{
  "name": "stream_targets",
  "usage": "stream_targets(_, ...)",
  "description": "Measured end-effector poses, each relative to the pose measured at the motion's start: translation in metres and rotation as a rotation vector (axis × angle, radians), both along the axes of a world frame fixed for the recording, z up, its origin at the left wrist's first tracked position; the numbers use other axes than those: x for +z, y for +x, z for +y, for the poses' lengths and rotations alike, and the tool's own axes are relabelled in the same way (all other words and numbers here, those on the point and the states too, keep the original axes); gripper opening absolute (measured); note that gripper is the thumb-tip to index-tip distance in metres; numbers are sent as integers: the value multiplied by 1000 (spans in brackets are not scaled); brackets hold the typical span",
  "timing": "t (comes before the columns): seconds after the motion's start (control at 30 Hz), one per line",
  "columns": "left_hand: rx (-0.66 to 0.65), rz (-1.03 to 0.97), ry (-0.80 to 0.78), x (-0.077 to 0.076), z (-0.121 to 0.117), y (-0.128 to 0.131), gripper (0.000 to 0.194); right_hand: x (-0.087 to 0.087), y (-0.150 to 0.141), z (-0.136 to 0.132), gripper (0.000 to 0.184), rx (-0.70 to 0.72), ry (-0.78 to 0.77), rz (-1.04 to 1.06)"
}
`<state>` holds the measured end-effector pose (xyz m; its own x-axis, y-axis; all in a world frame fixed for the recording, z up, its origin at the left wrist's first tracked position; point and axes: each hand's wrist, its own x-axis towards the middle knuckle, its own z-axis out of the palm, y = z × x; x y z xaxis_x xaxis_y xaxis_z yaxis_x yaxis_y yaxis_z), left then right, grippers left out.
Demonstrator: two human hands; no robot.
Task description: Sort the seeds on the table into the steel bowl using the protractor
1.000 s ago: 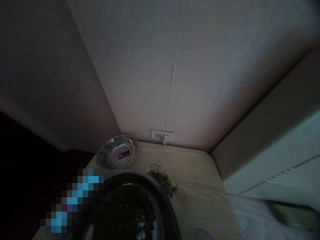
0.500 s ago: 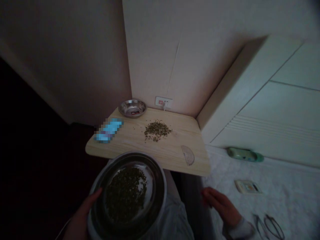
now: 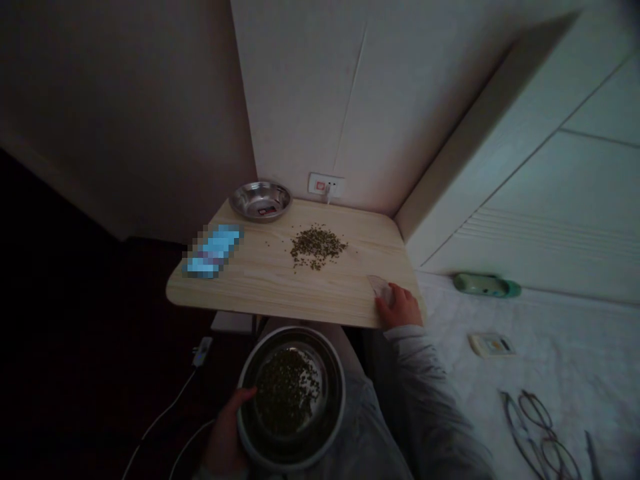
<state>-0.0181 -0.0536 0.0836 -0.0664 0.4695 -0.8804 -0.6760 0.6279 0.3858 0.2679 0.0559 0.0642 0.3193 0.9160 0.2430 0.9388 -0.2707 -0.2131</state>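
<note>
Right hand now closed on clear scraper at table edge, earlier apart from it; left hand cups seed-filled bowl.

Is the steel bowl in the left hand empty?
Not empty: the steel bowl held by the left hand has a heap of dark green bits across its bottom.

The bowl is metal, likely stainless steel, with a glossy, mirror-like inside. The dish shows the same bright, polished metal. The tabletop is pale wood-grain, smooth and matt. The scraper is clear, smooth plastic with a soft shine. The sleeve is matt grey cloth, softly creased. The sheet is pale, faintly rumpled cloth. The granules look dry and rough.
</note>
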Motion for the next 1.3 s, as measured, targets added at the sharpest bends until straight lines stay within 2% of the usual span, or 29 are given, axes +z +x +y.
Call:
stream_targets(0.1,-6,-57,-52,-10,14,0,23,2,9,5,43,23,-50,93)
stream_targets(0.23,-18,-93,-62,-21,27,4,22,12,15,16,51,14,-250,226)
stream_targets(0.33,-41,-105,-58,-28,33,6,23,19,15,21,52,8,-322,220)
stream_targets(0.5,-23,-127,-25,-38,37,7,22,23,18,27,45,48,-416,214)
stream_targets(0.63,-19,-121,-13,-40,38,8,19,23,12,20,42,110,-347,148)
stream_targets(0.8,11,-116,-49,-30,40,10,20,17,-5,-11,39,259,-192,51)
stream_targets(0.97,-8,-99,-70,-32,42,12,21,5,-14,-36,37,262,-58,-27)
stream_targets(1.13,-13,-114,-38,-39,41,14,21,-3,-13,-44,37,270,16,-15)
stream_targets(1.3,10,-98,-99,-35,44,18,22,-2,-8,-42,46,326,-15,23)
